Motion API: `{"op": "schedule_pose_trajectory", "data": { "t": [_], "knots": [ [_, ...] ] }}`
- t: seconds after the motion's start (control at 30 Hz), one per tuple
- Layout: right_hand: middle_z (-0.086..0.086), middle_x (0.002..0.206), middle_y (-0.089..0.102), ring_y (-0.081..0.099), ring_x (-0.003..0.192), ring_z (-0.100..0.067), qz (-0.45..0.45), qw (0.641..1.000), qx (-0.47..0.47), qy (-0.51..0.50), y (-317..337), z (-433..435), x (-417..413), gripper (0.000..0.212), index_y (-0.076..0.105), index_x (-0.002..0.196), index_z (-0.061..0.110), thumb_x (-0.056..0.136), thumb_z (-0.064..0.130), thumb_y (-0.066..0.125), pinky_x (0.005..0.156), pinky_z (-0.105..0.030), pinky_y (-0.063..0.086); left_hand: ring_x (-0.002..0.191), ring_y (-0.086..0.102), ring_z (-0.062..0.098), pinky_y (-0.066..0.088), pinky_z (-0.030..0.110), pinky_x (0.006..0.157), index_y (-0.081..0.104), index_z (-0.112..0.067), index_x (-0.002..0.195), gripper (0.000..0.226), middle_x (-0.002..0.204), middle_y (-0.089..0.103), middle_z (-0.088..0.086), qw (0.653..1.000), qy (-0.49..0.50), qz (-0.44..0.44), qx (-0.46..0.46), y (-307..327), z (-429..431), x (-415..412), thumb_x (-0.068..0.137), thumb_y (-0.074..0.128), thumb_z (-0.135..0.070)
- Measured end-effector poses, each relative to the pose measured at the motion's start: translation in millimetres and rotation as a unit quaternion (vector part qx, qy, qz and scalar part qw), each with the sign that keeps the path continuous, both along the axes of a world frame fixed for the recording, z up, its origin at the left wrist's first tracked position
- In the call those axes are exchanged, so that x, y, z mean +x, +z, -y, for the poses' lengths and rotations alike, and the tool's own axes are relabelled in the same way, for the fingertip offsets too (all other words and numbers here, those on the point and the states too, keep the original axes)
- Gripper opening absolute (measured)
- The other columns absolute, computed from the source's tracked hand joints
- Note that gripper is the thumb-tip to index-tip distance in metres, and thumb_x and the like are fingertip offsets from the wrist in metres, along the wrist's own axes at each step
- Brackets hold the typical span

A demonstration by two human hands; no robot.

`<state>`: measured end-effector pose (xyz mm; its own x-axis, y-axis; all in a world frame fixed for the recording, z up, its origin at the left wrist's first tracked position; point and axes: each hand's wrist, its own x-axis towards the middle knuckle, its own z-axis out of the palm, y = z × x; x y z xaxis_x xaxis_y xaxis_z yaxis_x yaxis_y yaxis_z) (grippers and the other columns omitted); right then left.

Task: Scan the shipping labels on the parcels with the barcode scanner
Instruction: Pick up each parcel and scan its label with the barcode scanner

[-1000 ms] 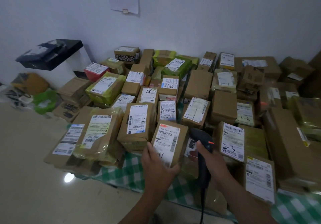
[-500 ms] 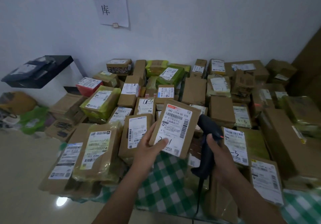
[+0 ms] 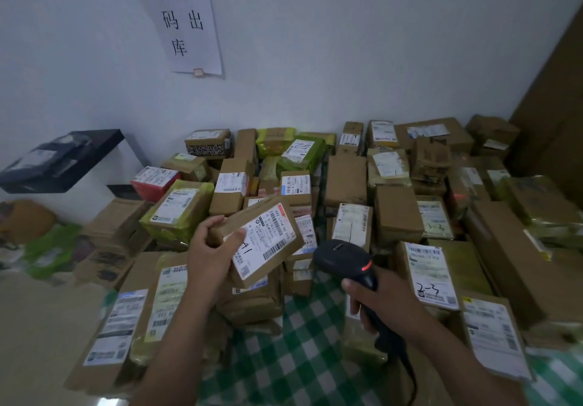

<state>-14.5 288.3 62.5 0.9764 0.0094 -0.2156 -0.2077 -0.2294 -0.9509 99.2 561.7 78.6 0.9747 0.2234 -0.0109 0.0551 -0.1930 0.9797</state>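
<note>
My left hand (image 3: 209, 254) now grips the parcel (image 3: 245, 217), lifted above the pile (image 3: 347, 178), its label (image 3: 268, 241) angled at the scanner (image 3: 344, 257) clasped in my right hand (image 3: 383, 303): ready to scan.

Stacked parcels (image 3: 347, 181) cover a table against the far wall. At near centre the left hand (image 3: 211, 257) holds a parcel (image 3: 258, 241) above the stack. The barcode scanner (image 3: 344, 260) sits just to its right in the right hand (image 3: 385, 304). Bare tablecloth (image 3: 299, 358) lies near, between the forearms. A paper sign (image 3: 186, 17) hangs on the wall behind, and a shelf (image 3: 60, 159) juts out at far left.
</note>
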Motion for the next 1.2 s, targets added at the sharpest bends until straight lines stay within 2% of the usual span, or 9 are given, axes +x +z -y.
{"op": "schedule_pose_trajectory", "data": {
  "t": [0.13, 0.4, 0.63, 0.8, 0.9, 1.03, 1.07, 1.13, 1.2],
  "knots": [
    [-0.011, 0.065, 0.069, 0.054, 0.04, -0.021, -0.01, 0.999, 0.003, 0.032, 1.5, -6.9, 0.6, 0.01, 0.063, 0.092, 0.019, 0.094, 0.029, 0.066, 0.045, -0.028, 0.046, 0.079, 0.073, 0.01, 0.06, 0.035, 0.061, 0.059, -0.052, 0.099, 0.035, 0.107, 0.065, -0.012, 1.0, 0.006, 0.004, -0.001, -1.1, -9.2, 3.7, 0.078, 0.081, -0.036],
    [-0.008, 0.065, 0.068, 0.055, 0.041, -0.017, -0.016, 0.998, -0.001, 0.053, 5.4, -14.0, 2.4, 0.012, 0.063, 0.1, 0.018, 0.094, 0.028, 0.066, 0.047, -0.029, 0.047, 0.076, 0.073, 0.006, 0.06, 0.033, 0.057, 0.057, -0.06, 0.095, 0.038, 0.108, 0.065, -0.01, 1.0, 0.003, 0.002, 0.006, 0.8, -12.1, 1.9, 0.079, 0.081, -0.035],
    [-0.007, 0.066, 0.069, 0.056, 0.044, -0.019, -0.01, 0.999, -0.006, 0.047, 7.1, -10.4, -0.2, 0.015, 0.063, 0.097, 0.015, 0.093, 0.03, 0.066, 0.048, -0.031, 0.048, 0.08, 0.074, 0.012, 0.061, 0.035, 0.059, 0.057, -0.055, 0.1, 0.04, 0.111, 0.066, -0.006, 1.0, 0.003, 0.004, 0.014, 0.7, -8.9, -0.7, 0.079, 0.081, -0.032],
    [-0.007, 0.066, 0.069, 0.056, 0.044, -0.018, -0.015, 0.998, 0.008, 0.057, 4.9, -6.6, -1.2, 0.014, 0.062, 0.099, 0.018, 0.093, 0.029, 0.067, 0.047, -0.029, 0.048, 0.081, 0.073, 0.013, 0.06, 0.032, 0.057, 0.06, -0.045, 0.11, 0.041, 0.112, 0.066, -0.003, 1.0, 0.003, 0.002, 0.023, 1.3, -3.9, -2.6, 0.078, 0.082, -0.031],
    [-0.01, 0.068, 0.069, 0.057, 0.045, -0.019, -0.013, 0.998, 0.013, 0.062, 2.8, -3.3, -2.2, 0.014, 0.063, 0.101, 0.019, 0.093, 0.03, 0.068, 0.048, -0.029, 0.048, 0.081, 0.073, 0.013, 0.059, 0.03, 0.056, 0.059, -0.045, 0.11, 0.041, 0.111, 0.066, -0.004, 1.0, 0.002, -0.003, 0.018, 3.7, 0.2, -5.1, 0.078, 0.082, -0.031],
    [-0.019, 0.07, 0.068, 0.055, 0.045, -0.023, 0.005, 0.998, 0.046, 0.048, 0.1, 1.5, -5.8, 0.013, 0.063, 0.096, 0.02, 0.093, 0.032, 0.067, 0.048, -0.03, 0.047, 0.077, 0.073, 0.008, 0.057, 0.025, 0.052, 0.059, -0.052, 0.099, 0.037, 0.111, 0.065, -0.006, 1.0, 0.002, -0.002, 0.009, 7.9, 10.3, -11.3, 0.079, 0.081, -0.031],
    [-0.019, 0.068, 0.068, 0.055, 0.044, -0.023, 0.007, 0.997, 0.063, 0.04, -0.2, 3.2, -7.4, 0.015, 0.064, 0.094, 0.02, 0.092, 0.034, 0.067, 0.048, -0.03, 0.046, 0.079, 0.073, 0.011, 0.058, 0.027, 0.054, 0.059, -0.053, 0.098, 0.035, 0.114, 0.064, -0.005, 1.0, 0.006, -0.004, 0.009, 7.5, 14.3, -13.3, 0.079, 0.081, -0.032],
    [-0.016, 0.06, 0.065, 0.053, 0.041, -0.022, 0.006, 0.995, 0.094, 0.021, -1.1, 8.8, -10.0, 0.032, 0.066, 0.082, 0.012, 0.088, 0.043, 0.066, 0.047, -0.028, 0.046, 0.088, 0.072, 0.016, 0.061, 0.036, 0.064, 0.058, -0.055, 0.097, 0.031, 0.119, 0.063, -0.002, 1.0, 0.013, -0.015, 0.016, 5.1, 25.7, -18.6, 0.079, 0.079, -0.04],
    [-0.024, 0.059, 0.061, 0.052, 0.041, -0.024, 0.005, 0.993, 0.121, -0.005, -2.5, 15.0, -12.2, 0.043, 0.067, 0.069, 0.009, 0.084, 0.049, 0.063, 0.048, -0.029, 0.046, 0.097, 0.068, 0.019, 0.061, 0.042, 0.075, 0.055, -0.057, 0.098, 0.032, 0.121, 0.062, -0.001, 0.999, 0.012, -0.028, 0.036, 0.8, 40.9, -26.6, 0.072, 0.075, -0.056]
  ]
}}
